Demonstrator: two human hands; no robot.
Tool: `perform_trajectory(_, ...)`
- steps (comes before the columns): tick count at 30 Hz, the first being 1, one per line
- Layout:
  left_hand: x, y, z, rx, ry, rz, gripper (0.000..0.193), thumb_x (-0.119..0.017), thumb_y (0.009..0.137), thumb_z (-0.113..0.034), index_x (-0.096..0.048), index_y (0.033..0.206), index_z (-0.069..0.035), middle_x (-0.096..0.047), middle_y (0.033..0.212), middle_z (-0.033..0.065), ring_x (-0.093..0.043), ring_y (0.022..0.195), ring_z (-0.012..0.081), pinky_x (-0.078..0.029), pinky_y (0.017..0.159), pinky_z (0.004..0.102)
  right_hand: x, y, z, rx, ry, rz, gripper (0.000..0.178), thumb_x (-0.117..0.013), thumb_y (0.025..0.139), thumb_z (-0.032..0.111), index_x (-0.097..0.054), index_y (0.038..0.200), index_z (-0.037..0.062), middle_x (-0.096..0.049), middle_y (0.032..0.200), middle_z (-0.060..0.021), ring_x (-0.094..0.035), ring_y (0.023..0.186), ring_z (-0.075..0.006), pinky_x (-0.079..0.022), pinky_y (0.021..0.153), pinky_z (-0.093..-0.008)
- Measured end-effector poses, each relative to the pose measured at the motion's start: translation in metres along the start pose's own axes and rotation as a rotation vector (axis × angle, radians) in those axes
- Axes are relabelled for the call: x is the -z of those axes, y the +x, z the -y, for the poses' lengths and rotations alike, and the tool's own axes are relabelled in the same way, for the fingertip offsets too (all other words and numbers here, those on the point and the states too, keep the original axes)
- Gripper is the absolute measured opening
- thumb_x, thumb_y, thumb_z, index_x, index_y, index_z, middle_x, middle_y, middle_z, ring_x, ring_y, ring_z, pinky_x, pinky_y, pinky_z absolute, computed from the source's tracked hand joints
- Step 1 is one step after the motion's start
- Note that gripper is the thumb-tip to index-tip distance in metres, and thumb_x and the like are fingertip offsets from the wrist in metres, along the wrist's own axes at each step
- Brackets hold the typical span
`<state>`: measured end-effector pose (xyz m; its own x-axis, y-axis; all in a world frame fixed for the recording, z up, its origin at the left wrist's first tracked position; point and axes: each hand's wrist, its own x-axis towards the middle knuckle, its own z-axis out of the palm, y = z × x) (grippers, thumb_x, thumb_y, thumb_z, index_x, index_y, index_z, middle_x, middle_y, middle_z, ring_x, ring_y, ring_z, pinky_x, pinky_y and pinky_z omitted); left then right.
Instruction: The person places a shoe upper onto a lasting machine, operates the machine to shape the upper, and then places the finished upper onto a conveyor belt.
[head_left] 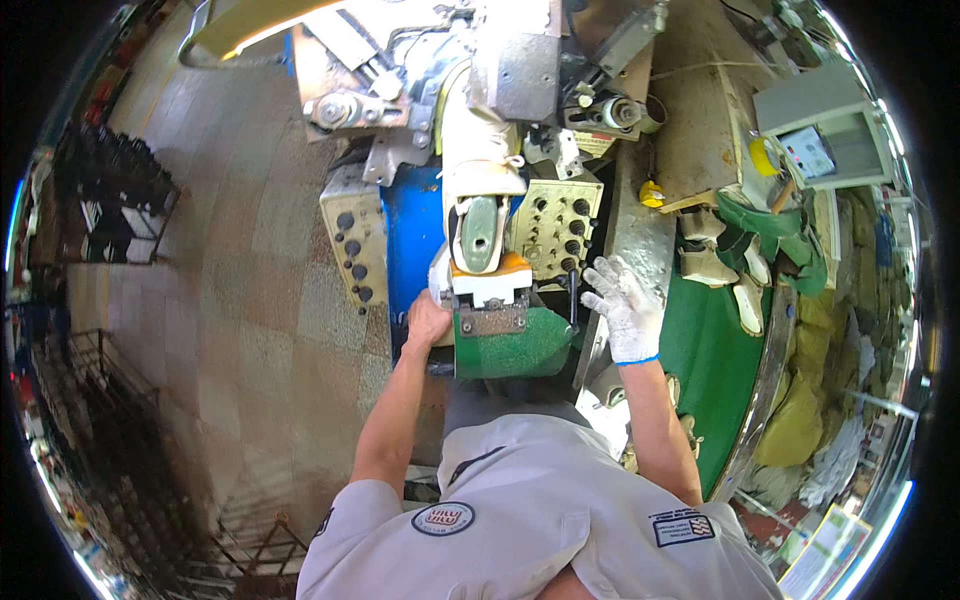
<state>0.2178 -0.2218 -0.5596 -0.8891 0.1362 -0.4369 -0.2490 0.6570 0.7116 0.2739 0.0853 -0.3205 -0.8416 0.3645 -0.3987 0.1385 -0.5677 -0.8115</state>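
A white shoe upper (484, 165) with laces sits in the middle of the machine (515, 80), its toe end under the machine head. The heel end of a green shoe last (480, 236) shows inside it, above an orange and white support (492, 284). My bare left hand (428, 318) is beside the machine's green front plate (510, 345), next to a pale piece; its fingers are partly hidden. My right hand (625, 305), in a white knit glove, is open with fingers spread. It holds nothing and is close to a black lever (573, 295).
Control panels with black knobs (558, 228) flank the shoe. To the right runs a green conveyor belt (710, 360), with several shoe uppers and green lasts (765, 235) at its far end. A grey box (825, 125) stands beyond. Racks (115, 210) line the left side of the tiled floor.
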Motion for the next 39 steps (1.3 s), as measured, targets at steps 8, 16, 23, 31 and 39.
perform_trajectory(8, 0.107, -0.135, -0.07, 0.317, 0.144, -0.38, 0.066, -0.09, 0.061, -0.041, -0.069, 0.109, -0.002, -0.074, 0.097, 0.0204, -0.071, 0.092, 0.0374, -0.054, 0.08, 0.0457, 0.013, -0.022, -0.005, -0.001, -0.081, 0.146, 0.048, -0.059, 0.1, 0.014, -0.046, 0.139, -0.0117, -0.062, 0.128, -0.0281, -0.068, 0.109, -0.0372, -0.061, 0.084, -0.0434)
perform_trajectory(16, 0.178, -0.233, -0.269, -0.133, 0.292, -0.551, 0.055, -0.089, 0.065, -0.026, -0.067, 0.109, -0.001, -0.074, 0.097, 0.0152, -0.071, 0.088, 0.0322, -0.054, 0.078, 0.0426, -0.131, -0.064, 0.015, 0.281, -0.242, 0.539, 0.072, -0.072, 0.09, 0.032, -0.045, 0.144, -0.0069, -0.065, 0.122, -0.0104, -0.06, 0.114, -0.0196, -0.048, 0.099, -0.0317)
perform_trajectory(23, 0.132, -0.161, -0.285, -0.369, -0.084, -0.535, 0.058, -0.08, 0.086, -0.022, -0.058, 0.134, 0.002, -0.067, 0.119, 0.0165, -0.065, 0.108, 0.0257, -0.051, 0.094, 0.035, 0.003, -0.018, 0.069, 0.098, 0.067, 0.294, 0.046, -0.069, 0.092, 0.023, -0.06, 0.128, -0.0046, -0.07, 0.106, -0.0066, -0.062, 0.095, -0.0109, -0.052, 0.086, -0.0283)
perform_trajectory(31, 0.096, 0.017, -0.249, -0.428, 0.044, -0.648, 0.051, -0.085, 0.083, -0.02, -0.066, 0.125, 0.0, -0.07, 0.114, 0.0128, -0.065, 0.103, 0.0221, -0.051, 0.094, 0.035, 0.409, -0.066, 0.118, -0.4, -0.785, -0.48, 0.058, -0.064, 0.087, 0.059, -0.078, 0.105, 0.0057, -0.076, 0.099, -0.0111, -0.072, 0.083, -0.0229, -0.056, 0.078, -0.0373)
perform_trajectory(39, 0.131, 0.04, -0.233, -0.54, 0.095, -0.537, 0.056, -0.077, 0.086, -0.017, -0.058, 0.132, 0.008, -0.067, 0.122, 0.0177, -0.062, 0.105, 0.026, -0.048, 0.098, 0.0381, 0.579, -0.039, 0.092, -0.584, -1.374, -0.793, 0.072, -0.066, 0.081, 0.065, -0.074, 0.108, -0.0017, -0.073, 0.108, -0.0239, -0.072, 0.1, -0.0365, -0.056, 0.083, -0.0424)
